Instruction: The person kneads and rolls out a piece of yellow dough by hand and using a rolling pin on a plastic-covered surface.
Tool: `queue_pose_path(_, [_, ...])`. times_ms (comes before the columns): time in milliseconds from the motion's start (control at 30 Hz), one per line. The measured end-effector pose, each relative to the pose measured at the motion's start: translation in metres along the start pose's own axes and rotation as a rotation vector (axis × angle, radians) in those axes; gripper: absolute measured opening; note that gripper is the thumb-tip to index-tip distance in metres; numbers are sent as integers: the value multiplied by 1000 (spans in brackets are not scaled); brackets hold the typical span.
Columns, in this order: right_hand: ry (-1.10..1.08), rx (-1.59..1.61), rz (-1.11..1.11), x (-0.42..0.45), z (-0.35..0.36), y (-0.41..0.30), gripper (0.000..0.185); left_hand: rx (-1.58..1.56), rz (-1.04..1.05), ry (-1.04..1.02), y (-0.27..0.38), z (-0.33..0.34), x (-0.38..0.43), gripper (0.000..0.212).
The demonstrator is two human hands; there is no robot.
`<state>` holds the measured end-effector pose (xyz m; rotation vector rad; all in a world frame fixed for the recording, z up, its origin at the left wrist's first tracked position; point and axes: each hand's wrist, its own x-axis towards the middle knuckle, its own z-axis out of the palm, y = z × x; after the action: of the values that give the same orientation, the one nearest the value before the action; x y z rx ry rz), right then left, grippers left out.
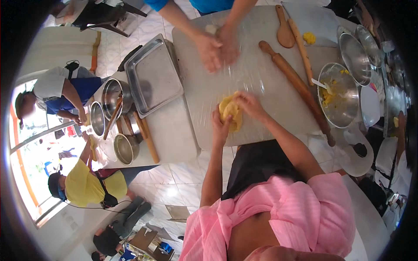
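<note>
A piece of yellow dough [235, 122] is between my two hands over the near edge of the plastic-covered table [209, 133]. My left hand [222, 122] grips its left side, the thumb lying across the front. My right hand [249, 105] has its fingers closed on the dough's upper right edge. Across the table, another person's hands [217, 49] are close together over the plastic film, blurred; a pale lump [212, 29] lies beside them.
Right of me lie a long wooden rolling pin [298, 91], a thinner rolling pin [301, 50], a wooden paddle [285, 34] and a steel bowl [338, 94] with yellow residue. Leftward are a metal tray [155, 76], several bowls and wooden tools. People work at the left table.
</note>
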<state>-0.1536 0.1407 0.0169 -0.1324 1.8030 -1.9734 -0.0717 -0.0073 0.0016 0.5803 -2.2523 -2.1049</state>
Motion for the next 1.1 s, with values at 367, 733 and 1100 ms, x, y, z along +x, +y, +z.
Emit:
queue_pose_path(367, [6,-561,-193,-23,51,-32,16,323,260,139,-17,10,-32,38])
queue_pose_path(733, [-206,-700,-341,32,77,-1,16,467,236,202,-24,11,-21,53])
queue_pose_path(1100, [-74,-480,-380,44,73,-5,15,293,210,264,-17,11,-8,54])
